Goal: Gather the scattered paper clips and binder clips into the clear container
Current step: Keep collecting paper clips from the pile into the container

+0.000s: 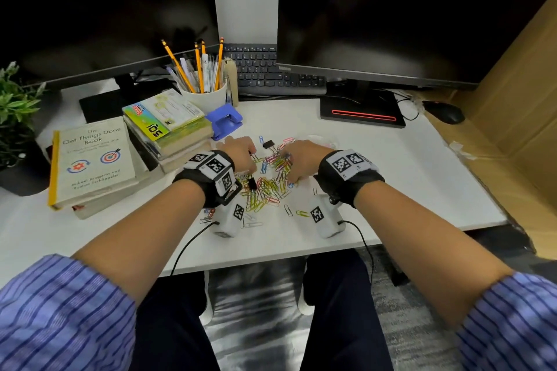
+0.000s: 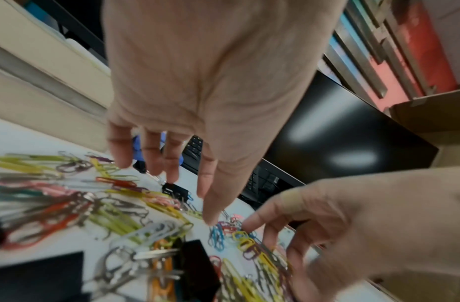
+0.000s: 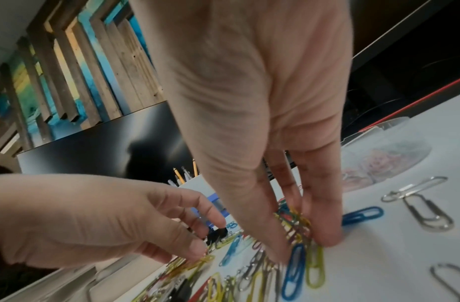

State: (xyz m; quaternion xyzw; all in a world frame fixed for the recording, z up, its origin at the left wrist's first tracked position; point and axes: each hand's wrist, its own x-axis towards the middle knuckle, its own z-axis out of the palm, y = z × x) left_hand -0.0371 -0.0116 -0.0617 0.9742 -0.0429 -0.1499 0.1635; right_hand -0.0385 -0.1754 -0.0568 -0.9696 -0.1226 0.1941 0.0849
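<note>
A heap of coloured paper clips (image 1: 271, 184) lies in the middle of the white desk (image 1: 407, 178). One black binder clip (image 1: 267, 144) sits at the heap's far edge and another (image 1: 252, 182) by my left wrist. My left hand (image 1: 251, 157) hovers over the left side, fingers spread and loosely bent, thumb tip touching yellow clips (image 3: 197, 263). My right hand (image 3: 301, 245) pinches a bunch of clips between thumb and fingers on the desk. The clear container (image 1: 324, 139) stands just beyond my right hand, seen also as a round clear container (image 3: 386, 161).
Stacked books (image 1: 93, 159) and a blue hole punch (image 1: 224, 120) sit left of the heap, with a white pencil cup (image 1: 205, 93) behind. Two monitors, a keyboard (image 1: 271, 72) and a mouse (image 1: 446, 111) line the back. Stray silver clips (image 3: 425, 206) lie to the right.
</note>
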